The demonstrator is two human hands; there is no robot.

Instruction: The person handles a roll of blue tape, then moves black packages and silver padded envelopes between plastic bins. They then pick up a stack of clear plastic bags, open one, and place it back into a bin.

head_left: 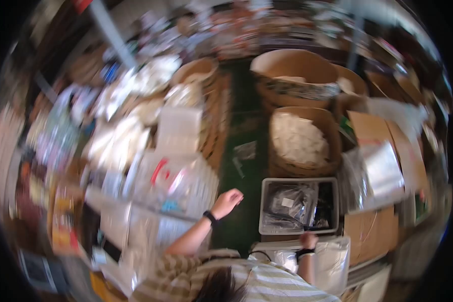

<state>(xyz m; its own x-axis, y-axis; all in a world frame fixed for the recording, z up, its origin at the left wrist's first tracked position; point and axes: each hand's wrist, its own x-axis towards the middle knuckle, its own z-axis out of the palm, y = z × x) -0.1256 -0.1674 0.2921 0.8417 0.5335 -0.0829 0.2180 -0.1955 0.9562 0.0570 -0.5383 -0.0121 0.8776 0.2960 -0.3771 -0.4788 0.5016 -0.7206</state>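
Note:
My left hand (pixel 227 201), with a black band at the wrist, hangs over the green floor strip (pixel 234 176), its fingers curled together and no object showing in them. My right hand (pixel 308 240), also with a dark wristband, is right at the near rim of a white tray (pixel 262 206); its fingers are blurred. Inside the tray lie dark items in clear plastic packaging (pixel 289 199), one bearing a small white label. Below my right hand is a clear-lidded bin (pixel 334 256) with pale contents.
Stacked translucent plastic bins (pixel 173 176) line the left side, with white bags (pixel 118 141) behind. Ahead on the right stand a round cardboard container of white pieces (pixel 299 138) and a larger round container (pixel 297 65). Flattened cardboard (pixel 372 231) and clear bags (pixel 380 168) lie far right.

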